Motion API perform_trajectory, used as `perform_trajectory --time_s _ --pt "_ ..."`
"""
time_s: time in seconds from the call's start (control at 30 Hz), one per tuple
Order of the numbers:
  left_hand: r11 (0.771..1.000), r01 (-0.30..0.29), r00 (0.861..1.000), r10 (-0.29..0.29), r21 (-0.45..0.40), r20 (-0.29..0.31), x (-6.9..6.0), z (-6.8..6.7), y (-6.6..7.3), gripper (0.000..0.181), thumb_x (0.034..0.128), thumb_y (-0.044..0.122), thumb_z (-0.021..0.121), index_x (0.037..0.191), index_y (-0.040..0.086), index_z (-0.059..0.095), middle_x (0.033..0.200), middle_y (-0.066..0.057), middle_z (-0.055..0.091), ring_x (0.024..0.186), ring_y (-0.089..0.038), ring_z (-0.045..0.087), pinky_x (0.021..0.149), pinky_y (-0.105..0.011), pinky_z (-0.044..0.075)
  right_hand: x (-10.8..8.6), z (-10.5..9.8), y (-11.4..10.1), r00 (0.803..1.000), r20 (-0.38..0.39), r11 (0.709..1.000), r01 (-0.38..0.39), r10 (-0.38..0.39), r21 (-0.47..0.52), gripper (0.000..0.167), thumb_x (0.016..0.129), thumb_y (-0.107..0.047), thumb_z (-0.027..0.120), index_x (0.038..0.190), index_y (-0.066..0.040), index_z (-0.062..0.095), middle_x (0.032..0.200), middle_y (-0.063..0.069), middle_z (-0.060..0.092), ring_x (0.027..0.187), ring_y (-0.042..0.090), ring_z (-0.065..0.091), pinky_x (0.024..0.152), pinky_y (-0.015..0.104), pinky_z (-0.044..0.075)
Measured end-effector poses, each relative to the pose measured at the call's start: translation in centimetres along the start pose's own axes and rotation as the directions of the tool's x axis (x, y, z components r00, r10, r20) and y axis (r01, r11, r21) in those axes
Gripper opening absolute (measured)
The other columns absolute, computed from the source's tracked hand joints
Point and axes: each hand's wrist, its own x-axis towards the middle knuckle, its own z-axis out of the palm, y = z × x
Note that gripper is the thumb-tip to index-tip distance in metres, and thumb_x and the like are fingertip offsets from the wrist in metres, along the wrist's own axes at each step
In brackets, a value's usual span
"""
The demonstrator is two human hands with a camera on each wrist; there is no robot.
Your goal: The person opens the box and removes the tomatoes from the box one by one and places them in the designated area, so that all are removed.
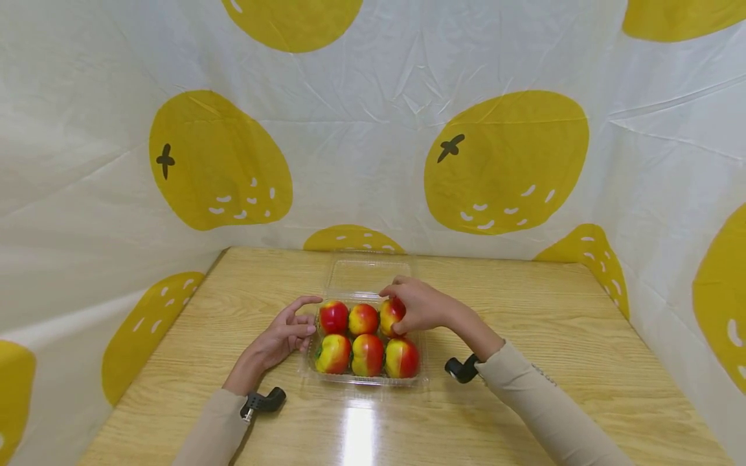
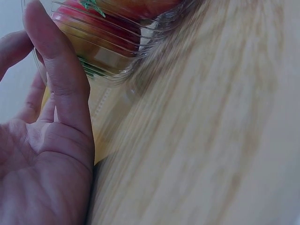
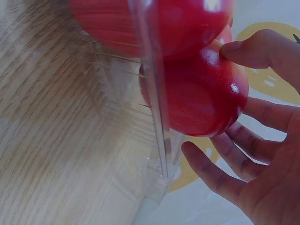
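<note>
The back-right fruit (image 1: 389, 316), lower centre of the frame, looks firm and slippery: our part-closed right hand (image 1: 418, 304) grips its sides, where we'd hold; our left hand (image 1: 284, 334), loosely spread, touches the container (image 1: 368, 380).

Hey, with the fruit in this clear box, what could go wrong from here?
The back-right fruit looks smooth and shiny, so it might slip from the right hand. The back-middle fruit sits close beside it and could get nudged. The clear box looks thin, so pressure from the left hand at its side might bend it.
</note>
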Motion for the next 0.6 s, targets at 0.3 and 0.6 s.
perform_trajectory --time_s 0.3,0.6 --pt "1.0 -0.009 1.0 0.009 -0.004 0.018 0.1 -0.1 -0.1 0.057 0.1024 -0.007 0.047 0.153 0.011 0.03 0.087 0.003 0.065 0.06 -0.009 0.065 0.059 -0.022 0.059 -0.6 -0.7 -0.2 0.999 -0.051 1.0 -0.002 0.003 0.017 0.057 0.075 -0.019 0.081 0.127 0.002 0.069 0.115 0.01 0.062 0.098 0.02 0.056 0.084 0.029 0.05" --pt "1.0 -0.013 1.0 0.013 -0.013 0.022 0.1 -0.1 -0.1 0.057 0.1023 -0.007 0.048 0.154 0.01 0.03 0.087 0.002 0.065 0.06 -0.009 0.064 0.059 -0.023 0.059 -1.2 -1.7 -0.2 0.995 -0.096 0.998 -0.002 0.009 0.066 0.053 0.075 -0.017 0.08 0.124 0.001 0.07 0.113 0.01 0.063 0.09 0.017 0.056 0.078 0.025 0.051"
